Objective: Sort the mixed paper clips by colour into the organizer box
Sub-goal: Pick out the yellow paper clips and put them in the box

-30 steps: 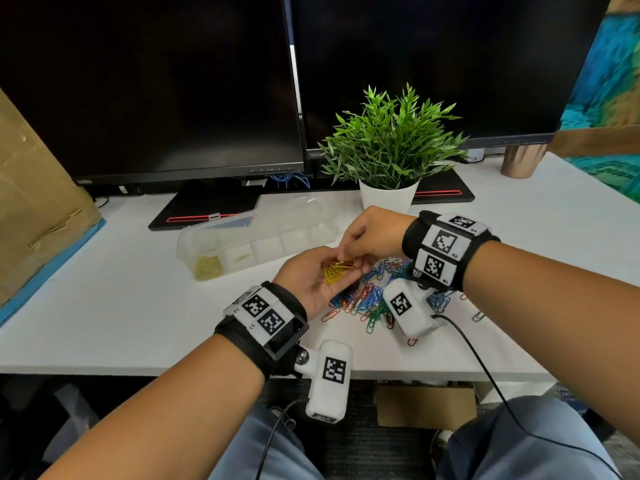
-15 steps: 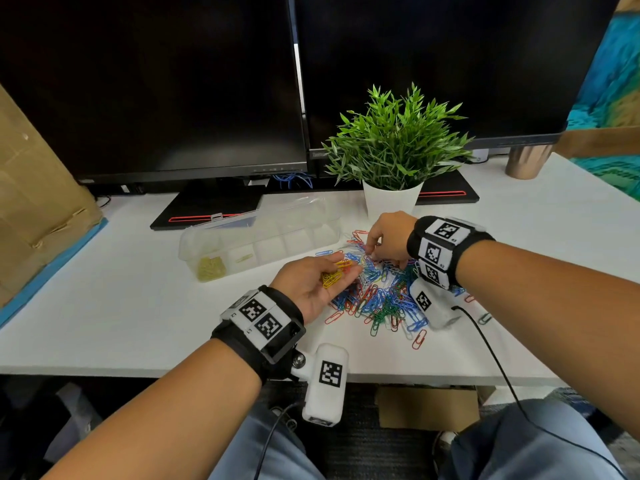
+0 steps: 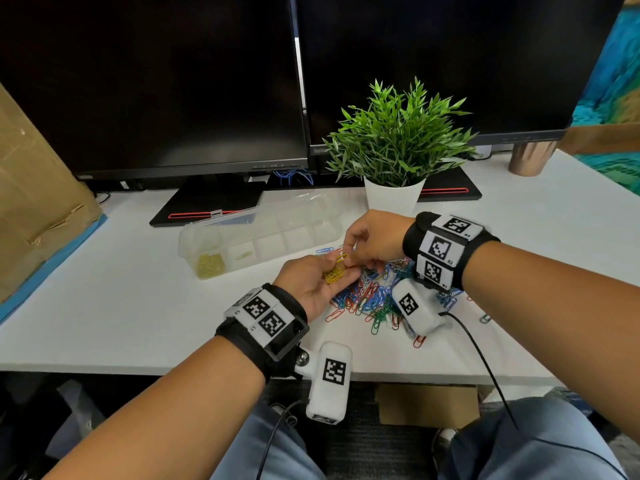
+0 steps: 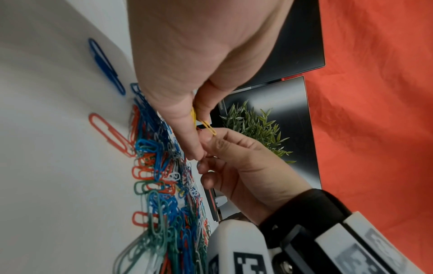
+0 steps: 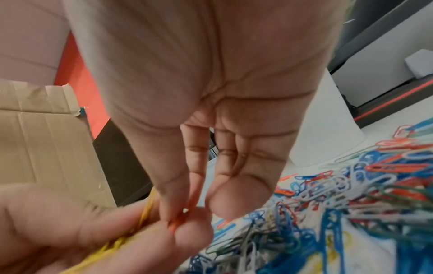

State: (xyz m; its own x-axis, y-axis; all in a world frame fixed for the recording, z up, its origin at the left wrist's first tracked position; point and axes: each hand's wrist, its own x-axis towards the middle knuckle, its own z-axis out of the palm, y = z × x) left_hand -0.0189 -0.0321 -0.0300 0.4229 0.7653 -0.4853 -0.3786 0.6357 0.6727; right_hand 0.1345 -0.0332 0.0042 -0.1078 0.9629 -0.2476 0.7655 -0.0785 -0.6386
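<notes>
Yellow paper clips [image 3: 334,274] lie in the cupped left hand [image 3: 313,282]; the right hand [image 3: 372,242] pinches one more above them. Organizer box [image 3: 277,237] sits far-left. Risk: tilting the palm spills clips into the mixed pile [image 3: 374,296].

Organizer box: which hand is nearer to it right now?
Left, narrowly. The left hand holds yellow clips in front of the organizer box, near its middle. The right hand is just off the box's right end, pinching a yellow clip.
</notes>
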